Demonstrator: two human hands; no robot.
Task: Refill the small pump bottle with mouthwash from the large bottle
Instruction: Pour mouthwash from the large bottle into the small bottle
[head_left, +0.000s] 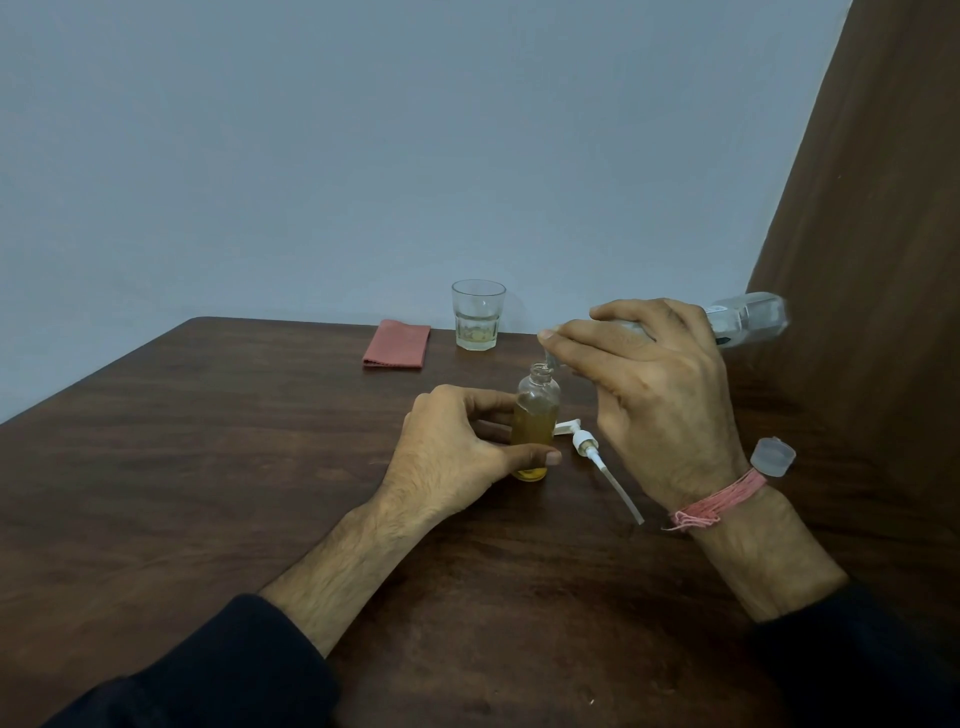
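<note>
A small pump bottle (535, 426) stands mid-tabletop (208, 467), the large bottle (748, 317) tipped above it; pump head (587, 444) and cap (772, 457) lie right, glass (478, 314) and folded cloth (397, 344) behind.

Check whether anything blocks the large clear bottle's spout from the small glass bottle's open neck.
Nothing visible does. The pump head lies on the table, off the small glass bottle, and the large clear bottle, tilted in the right hand, has its spout directly over the open neck.

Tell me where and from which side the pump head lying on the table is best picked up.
Probably by its collar, pinched from above. The pump head lies flat on the table between the small bottle and the right hand; its thin dip tube trails toward the person and would flex.
</note>
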